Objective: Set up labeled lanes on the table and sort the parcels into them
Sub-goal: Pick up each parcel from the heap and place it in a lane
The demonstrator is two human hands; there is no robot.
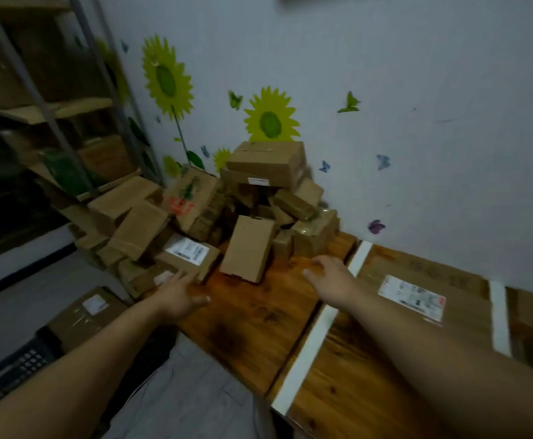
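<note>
Open patch: bare worktop (252, 327) from the near edge up to the pile (268, 185), left of the tape (309, 343). I see clear passage there. The pile blocks the far left corner right up to the wall (417, 90). One box (247, 248) leans out of it onto the patch. Right of the tape, a flat parcel (417, 280) fills the far part of that lane and the near part is bare. A shelf (52, 115) closes off the left.

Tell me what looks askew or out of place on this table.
The parcels are not stacked but heaped loosely in the wall corner, lying at all angles. At the front a plain box stands tilted, propped against the others. The flat parcel right of the tape strip lies flat.
</note>
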